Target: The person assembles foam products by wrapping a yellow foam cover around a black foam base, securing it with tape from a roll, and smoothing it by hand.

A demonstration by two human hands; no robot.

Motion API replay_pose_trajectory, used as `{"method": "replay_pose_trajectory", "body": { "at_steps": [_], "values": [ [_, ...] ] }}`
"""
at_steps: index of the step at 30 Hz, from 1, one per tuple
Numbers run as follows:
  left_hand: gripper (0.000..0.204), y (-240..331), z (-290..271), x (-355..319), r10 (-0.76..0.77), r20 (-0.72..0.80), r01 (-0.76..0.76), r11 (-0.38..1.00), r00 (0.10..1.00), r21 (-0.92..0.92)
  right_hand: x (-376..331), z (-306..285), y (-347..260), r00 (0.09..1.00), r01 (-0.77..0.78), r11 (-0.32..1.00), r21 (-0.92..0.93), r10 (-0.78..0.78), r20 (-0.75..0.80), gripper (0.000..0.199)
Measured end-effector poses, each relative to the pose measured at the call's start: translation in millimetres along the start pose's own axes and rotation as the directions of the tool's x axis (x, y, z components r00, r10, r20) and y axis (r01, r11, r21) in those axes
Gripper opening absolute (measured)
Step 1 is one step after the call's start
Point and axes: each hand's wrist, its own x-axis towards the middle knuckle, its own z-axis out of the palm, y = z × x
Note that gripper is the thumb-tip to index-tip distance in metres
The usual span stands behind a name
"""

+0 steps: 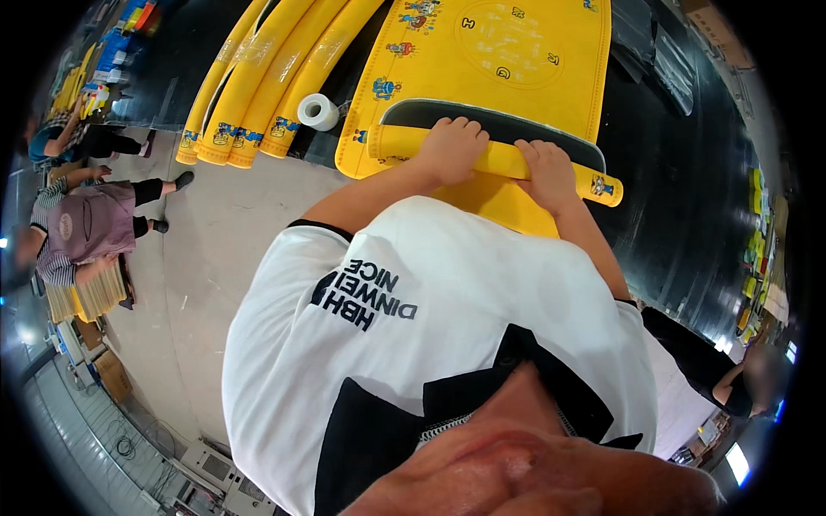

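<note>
A yellow mat point(508, 64) with cartoon figures lies on the black table in front of me. Across its near end runs a yellow rolled-up section point(397, 142), and a dark grey underside point(525, 129) shows just beyond it. My left hand point(454, 150) grips the roll left of its middle, fingers curled over the top. Farther right, my right hand point(549, 175) is wrapped over the same roll. Below the hands, a yellow flap point(499, 205) hangs toward my body. My palms and the roll's underside are hidden.
Several rolled yellow mats point(258, 69) lie at the left of the black table point(662, 189), with a white roll of tape point(318, 112) beside them. Dark plastic sheets point(671, 73) rest at the far right. Two people stand at the left, another at the lower right.
</note>
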Motion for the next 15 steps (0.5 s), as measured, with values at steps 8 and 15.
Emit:
{"method": "replay_pose_trajectory", "body": {
  "at_steps": [8, 15],
  "values": [
    [0.037, -145, -36, -43, -0.234, -0.305, 0.193, 0.969, 0.923, -0.157, 4, 10, 5, 0.993, -0.089, 0.988, 0.123, 0.097, -0.065, 0.044],
    [0.036, -230, -52, -104, -0.476, 0.104, 0.42, 0.843, 0.873, 0.335, 8, 7, 5, 0.99, -0.103, 0.984, 0.147, 0.116, -0.079, 0.04]
  ]
}}
